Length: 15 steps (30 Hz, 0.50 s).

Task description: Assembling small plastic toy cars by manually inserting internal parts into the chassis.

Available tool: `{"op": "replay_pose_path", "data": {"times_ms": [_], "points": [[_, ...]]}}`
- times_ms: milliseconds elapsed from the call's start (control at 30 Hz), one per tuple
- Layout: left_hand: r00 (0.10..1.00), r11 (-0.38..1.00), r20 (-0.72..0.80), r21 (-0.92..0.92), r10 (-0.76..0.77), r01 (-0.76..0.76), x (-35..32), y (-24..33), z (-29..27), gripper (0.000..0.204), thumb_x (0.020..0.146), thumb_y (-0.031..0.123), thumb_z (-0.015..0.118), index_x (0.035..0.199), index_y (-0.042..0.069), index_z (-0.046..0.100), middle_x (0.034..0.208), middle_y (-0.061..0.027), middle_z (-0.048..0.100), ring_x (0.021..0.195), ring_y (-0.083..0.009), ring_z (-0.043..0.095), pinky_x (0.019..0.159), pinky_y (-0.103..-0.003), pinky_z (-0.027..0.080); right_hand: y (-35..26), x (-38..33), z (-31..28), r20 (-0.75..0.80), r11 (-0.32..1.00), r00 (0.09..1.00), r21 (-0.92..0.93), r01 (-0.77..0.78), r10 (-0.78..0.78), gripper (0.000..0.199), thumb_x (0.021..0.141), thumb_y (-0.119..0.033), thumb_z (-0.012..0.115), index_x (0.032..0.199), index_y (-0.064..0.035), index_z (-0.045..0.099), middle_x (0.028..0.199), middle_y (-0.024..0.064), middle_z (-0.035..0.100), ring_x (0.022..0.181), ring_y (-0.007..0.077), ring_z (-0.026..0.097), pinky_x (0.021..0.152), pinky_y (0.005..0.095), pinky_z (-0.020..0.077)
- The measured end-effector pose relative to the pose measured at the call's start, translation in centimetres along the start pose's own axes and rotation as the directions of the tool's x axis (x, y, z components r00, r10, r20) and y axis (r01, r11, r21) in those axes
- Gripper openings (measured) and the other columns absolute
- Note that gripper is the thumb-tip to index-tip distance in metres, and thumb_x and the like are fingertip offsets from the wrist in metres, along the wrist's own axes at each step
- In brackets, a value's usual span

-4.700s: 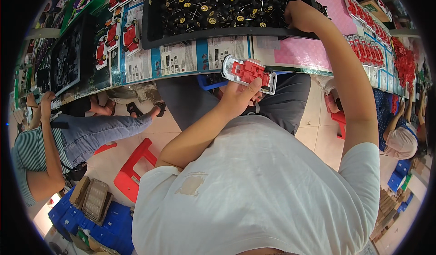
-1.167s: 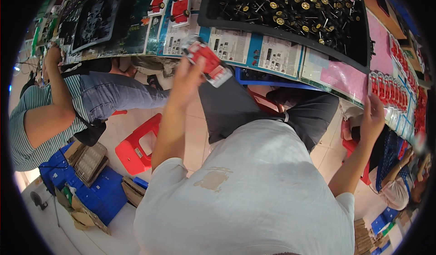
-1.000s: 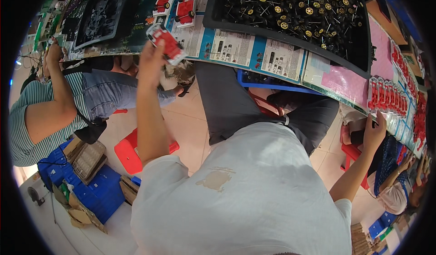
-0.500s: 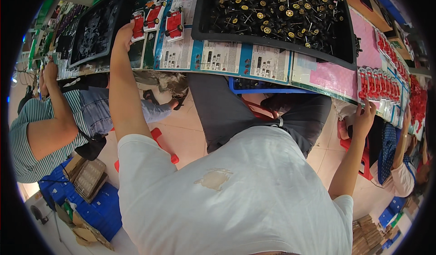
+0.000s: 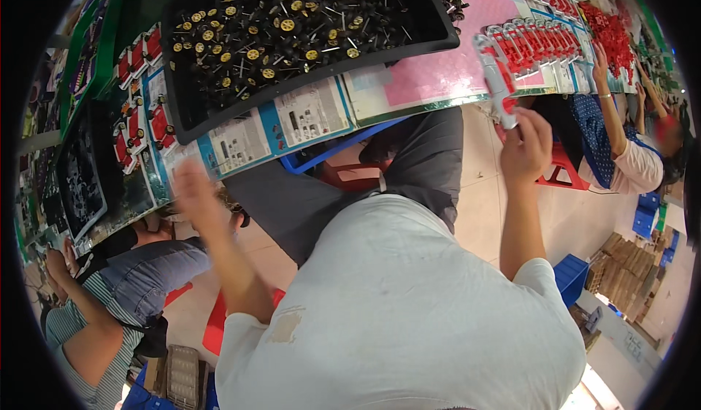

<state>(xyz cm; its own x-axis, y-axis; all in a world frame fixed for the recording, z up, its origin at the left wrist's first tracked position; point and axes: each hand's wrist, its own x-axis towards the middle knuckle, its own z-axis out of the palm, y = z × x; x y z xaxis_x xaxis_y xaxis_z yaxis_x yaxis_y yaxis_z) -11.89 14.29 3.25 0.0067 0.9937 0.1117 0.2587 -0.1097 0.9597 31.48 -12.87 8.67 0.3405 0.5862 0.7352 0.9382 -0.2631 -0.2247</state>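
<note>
My right hand [image 5: 527, 148] pinches one end of a red and white toy car body [image 5: 499, 81], raised beside the table's front edge near a row of similar car bodies [image 5: 537, 45]. My left hand [image 5: 196, 191] is smeared by motion over the front edge of the table, apart from the toy cars with wheels [image 5: 162, 124] at the left. What its fingers do, and whether anything is in them, cannot be made out. A large black tray [image 5: 321, 81] full of black wheels on axles with yellow hubs [image 5: 286, 24] stands between my hands.
Another black tray [image 5: 82, 173] with dark parts lies farther left. A pile of red parts [image 5: 610, 34] is at the far right. Seated people work on both sides: a striped sleeve [image 5: 80, 370] at left, a pale sleeve [image 5: 631, 163] at right. Red stools [image 5: 561, 167] stand below.
My view has turned to the right. My left hand has come away from the toy cars at the left. My right hand has lifted a car body from the row.
</note>
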Motion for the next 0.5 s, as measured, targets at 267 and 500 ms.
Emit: {"op": "replay_pose_path", "data": {"times_ms": [267, 500], "points": [[0.654, 0.44, 0.756, -0.584, -0.011, 0.682, -10.7, 5.8, 13.5, 0.052, 0.098, 0.041, 0.056, 0.132, 0.004, 0.045, 0.115, -0.0158, 0.06, 0.097, -0.022, 0.065, 0.082, -0.035, 0.055, -6.2, 2.6, 3.2, 0.274, 0.761, 0.816, 0.586, 0.279, -0.51, 0.028, 0.076, -0.003, 0.079, 0.101, -0.003, 0.066, 0.094, 0.0128, 0.066, 0.084, 0.0273, 0.068, 0.073, 0.0357, 0.0564], [0.538, 0.433, 0.841, -0.507, 0.057, 0.746, -9.6, 5.9, 13.7, 0.066, 0.094, 0.049, 0.062, 0.137, 0.005, 0.04, 0.117, -0.0169, 0.06, 0.104, -0.0253, 0.064, 0.086, -0.038, 0.057, 8.0, 7.9, 14.3, 0.342, 0.928, 0.926, 0.267, -0.261, 0.161, 0.033, 0.083, -0.013, 0.075, 0.113, -0.0027, 0.066, 0.114, 0.0164, 0.06, 0.084, 0.0286, 0.067, 0.072, 0.0348, 0.0551]]}}
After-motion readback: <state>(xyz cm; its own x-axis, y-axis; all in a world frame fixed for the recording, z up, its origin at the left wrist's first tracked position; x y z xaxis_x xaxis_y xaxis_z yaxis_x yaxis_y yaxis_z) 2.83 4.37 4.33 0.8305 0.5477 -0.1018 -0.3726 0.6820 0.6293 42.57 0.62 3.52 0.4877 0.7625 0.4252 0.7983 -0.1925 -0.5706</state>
